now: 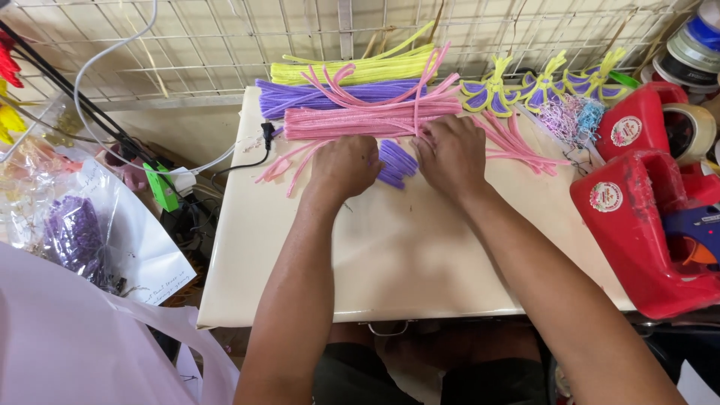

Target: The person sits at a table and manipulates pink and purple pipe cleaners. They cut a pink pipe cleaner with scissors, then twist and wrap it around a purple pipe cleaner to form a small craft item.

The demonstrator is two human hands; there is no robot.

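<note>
My left hand [343,166] and my right hand [451,156] rest knuckles-up on a cream table [390,255], side by side. Between them lies a small bunch of short purple pipe cleaners [396,162]; both hands touch it, fingers curled around its ends. Just beyond the hands lies a bundle of pink pipe cleaners [360,121], with loose pink strands [517,146] trailing right. Behind it sit a purple bundle [330,95] and a yellow-green bundle [352,70].
Finished purple-and-yellow pipe-cleaner flowers [540,86] lie at the back right. Red tape dispensers [645,217] and tape rolls [690,127] crowd the right edge. A wire grid [225,45] stands behind. Plastic bags [75,240], a cable and a green clip [161,187] sit left.
</note>
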